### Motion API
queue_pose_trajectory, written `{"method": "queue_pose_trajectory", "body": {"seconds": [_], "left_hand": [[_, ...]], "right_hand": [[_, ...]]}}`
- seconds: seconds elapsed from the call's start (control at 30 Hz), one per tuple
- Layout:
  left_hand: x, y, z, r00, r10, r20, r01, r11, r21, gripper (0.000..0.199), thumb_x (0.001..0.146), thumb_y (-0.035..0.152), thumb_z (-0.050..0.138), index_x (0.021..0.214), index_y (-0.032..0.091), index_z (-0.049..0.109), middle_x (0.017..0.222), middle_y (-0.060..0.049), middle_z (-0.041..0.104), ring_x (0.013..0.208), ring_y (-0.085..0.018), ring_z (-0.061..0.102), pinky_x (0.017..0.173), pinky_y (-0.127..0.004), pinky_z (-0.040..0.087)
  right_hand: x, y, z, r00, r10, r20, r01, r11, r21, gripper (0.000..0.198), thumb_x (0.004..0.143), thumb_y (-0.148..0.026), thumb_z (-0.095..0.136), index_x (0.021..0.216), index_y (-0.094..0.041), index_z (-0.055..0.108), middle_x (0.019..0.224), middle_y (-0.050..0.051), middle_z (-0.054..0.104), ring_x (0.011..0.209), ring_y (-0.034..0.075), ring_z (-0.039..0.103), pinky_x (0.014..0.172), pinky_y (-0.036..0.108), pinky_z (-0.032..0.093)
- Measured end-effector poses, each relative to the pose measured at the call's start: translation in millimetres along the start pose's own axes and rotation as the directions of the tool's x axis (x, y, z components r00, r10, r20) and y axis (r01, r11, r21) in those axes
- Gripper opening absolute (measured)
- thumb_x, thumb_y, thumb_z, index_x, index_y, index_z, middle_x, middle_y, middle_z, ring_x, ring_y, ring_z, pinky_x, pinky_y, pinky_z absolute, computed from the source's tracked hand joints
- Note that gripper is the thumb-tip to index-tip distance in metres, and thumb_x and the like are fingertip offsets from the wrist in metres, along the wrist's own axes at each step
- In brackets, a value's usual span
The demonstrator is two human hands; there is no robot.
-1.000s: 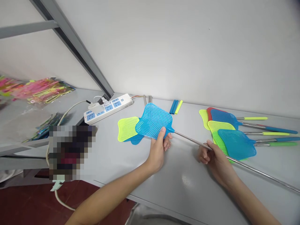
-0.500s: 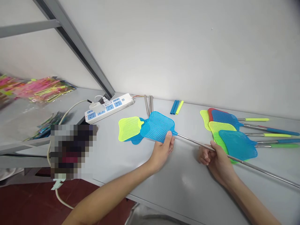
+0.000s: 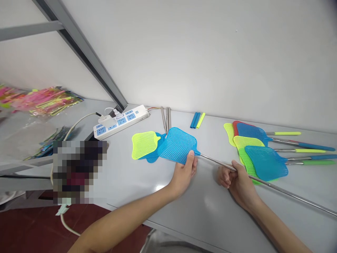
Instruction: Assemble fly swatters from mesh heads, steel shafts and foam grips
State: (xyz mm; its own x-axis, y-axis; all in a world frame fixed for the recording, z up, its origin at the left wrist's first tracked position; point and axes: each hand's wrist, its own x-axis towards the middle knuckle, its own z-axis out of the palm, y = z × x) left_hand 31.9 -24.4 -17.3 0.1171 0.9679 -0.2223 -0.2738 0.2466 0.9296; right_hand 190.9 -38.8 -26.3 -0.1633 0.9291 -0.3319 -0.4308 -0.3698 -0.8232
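A blue fly swatter (image 3: 178, 144) with a long, extended metal rod is held above the table in both hands. My left hand (image 3: 185, 173) is closed on the lower edge of its head, by the neck. Farther along, my right hand (image 3: 238, 179) pinches the rod between thumb and fingers; the rod's far end runs out of view at the right. Behind the held head lie a yellow swatter head (image 3: 144, 144) and blue heads (image 3: 153, 156), partly covered. To the right, several finished-looking swatters (image 3: 267, 163) in blue, yellow, green and red overlap, their coloured grips pointing right.
Metal rods (image 3: 168, 119) and short blue and yellow tubes (image 3: 195, 120) lie near the wall. A white power strip (image 3: 122, 121) with plugs stands at the back left. Bagged colourful items (image 3: 50, 102) lie beyond the metal frame post (image 3: 89, 56). A pixelated area covers something at left.
My right hand has slid slightly left along the rod, toward the swatter's head. My left hand keeps its hold, and the view has shifted a little.
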Motion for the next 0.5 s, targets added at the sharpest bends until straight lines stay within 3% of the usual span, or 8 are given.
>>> {"method": "queue_pose_trajectory", "body": {"seconds": [0.5], "left_hand": [[-4.3, -4.3, 10.7, 0.999, -0.043, 0.024, 0.043, 0.999, -0.003, 0.041, 0.08, 0.052, 0.039, 0.057, 0.018, 0.036, 0.041, 0.008, 0.025, 0.037, -0.005, 0.024, 0.038, -0.021, 0.019]], "right_hand": [[-0.5, 5.8, 4.6, 0.999, 0.029, 0.044, -0.03, 0.999, 0.028, 0.052, 0.084, -0.041, 0.03, 0.043, -0.017, 0.049, 0.043, -0.001, 0.033, 0.041, 0.01, 0.032, 0.044, 0.027, 0.023]]}}
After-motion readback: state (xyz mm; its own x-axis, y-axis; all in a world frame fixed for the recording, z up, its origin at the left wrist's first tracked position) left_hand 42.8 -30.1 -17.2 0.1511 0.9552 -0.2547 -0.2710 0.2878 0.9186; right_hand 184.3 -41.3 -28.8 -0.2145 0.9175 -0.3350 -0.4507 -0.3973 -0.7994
